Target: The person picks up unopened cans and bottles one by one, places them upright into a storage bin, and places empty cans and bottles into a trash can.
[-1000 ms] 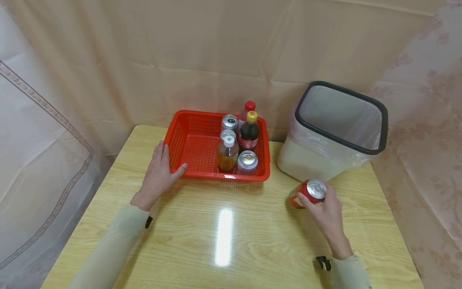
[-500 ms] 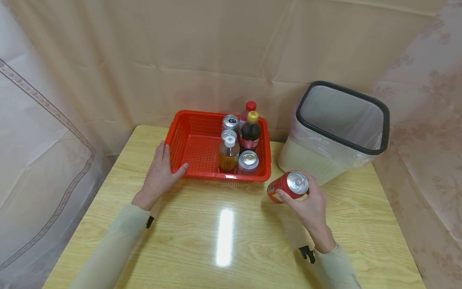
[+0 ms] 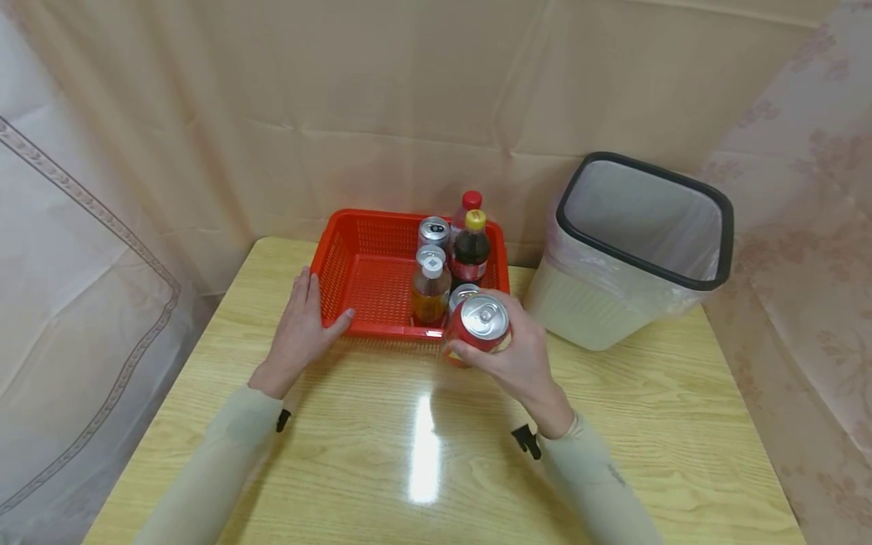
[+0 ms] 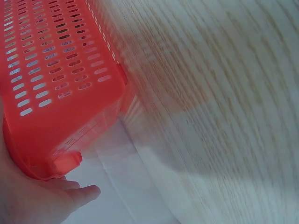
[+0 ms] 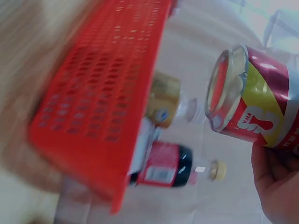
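Note:
A red soda can (image 3: 485,318) is gripped by my right hand (image 3: 526,359), silver top upward, overlapping the basket's front right in the head view. The right wrist view shows the can (image 5: 268,95) raised level with the basket's rim, its label yellow, red and maroon. My left hand (image 3: 297,333) rests at the left front corner of the red plastic basket (image 3: 381,331), fingers straight along the outside and thumb at the front rim. Inside stand a white-capped bottle of amber drink (image 3: 431,295), a yellow-capped dark cola bottle (image 3: 471,250), a red-capped bottle (image 3: 471,201) and several cans (image 3: 434,228).
To the right stands a pale trash bin (image 3: 579,303) with a black rim and a clear liner, close beside the basket. Everything stands on a wood-grain table (image 3: 341,454). Beige cloth (image 3: 409,113) hangs behind it.
My right hand has carried the red can leftward from in front of the bin to the basket's front right, raising it. The left hand and basket have stayed put.

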`<state>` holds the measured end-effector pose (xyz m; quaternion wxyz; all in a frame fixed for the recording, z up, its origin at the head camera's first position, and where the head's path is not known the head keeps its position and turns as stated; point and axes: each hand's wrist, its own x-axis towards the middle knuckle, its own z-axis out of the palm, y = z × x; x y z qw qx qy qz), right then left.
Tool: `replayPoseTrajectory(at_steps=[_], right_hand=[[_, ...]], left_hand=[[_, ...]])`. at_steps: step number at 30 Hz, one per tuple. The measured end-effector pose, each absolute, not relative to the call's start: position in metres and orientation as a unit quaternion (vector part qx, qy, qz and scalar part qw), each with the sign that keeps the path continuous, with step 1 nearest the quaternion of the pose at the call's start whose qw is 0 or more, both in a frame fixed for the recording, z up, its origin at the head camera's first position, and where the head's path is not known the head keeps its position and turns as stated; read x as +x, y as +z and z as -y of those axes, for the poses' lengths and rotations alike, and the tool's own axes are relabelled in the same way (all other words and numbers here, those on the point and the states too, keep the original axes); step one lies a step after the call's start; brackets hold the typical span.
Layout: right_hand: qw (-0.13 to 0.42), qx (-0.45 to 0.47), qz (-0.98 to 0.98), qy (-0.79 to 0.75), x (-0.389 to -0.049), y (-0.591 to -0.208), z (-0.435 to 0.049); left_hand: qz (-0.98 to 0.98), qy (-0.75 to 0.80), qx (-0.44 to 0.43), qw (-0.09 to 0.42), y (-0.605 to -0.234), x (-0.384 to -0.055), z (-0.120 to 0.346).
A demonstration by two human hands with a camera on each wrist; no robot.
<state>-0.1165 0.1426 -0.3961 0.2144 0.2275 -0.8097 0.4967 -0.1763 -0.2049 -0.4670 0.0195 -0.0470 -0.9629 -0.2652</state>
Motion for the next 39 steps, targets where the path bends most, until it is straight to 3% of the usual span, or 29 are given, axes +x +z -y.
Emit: replayPoseTrajectory(at_steps=[14,29,39], right_hand=[[0.177,0.270,0.836,0.443,-0.154,-0.376,-0.083],[0.094,0.275,0.888,0.356,-0.198,-0.358,-0.042],[-0.018,0.289,0.908,0.304,-0.213,-0.350,-0.023]], left_hand=[[0.963,-0.262,-0.049,0.030,-0.468,-0.177,0.206],[0.966,-0.251,-0.047,0.037,-0.466,-0.177,0.201],[0.965,-0.254,-0.044,0.042,-0.468,-0.178,0.202]])
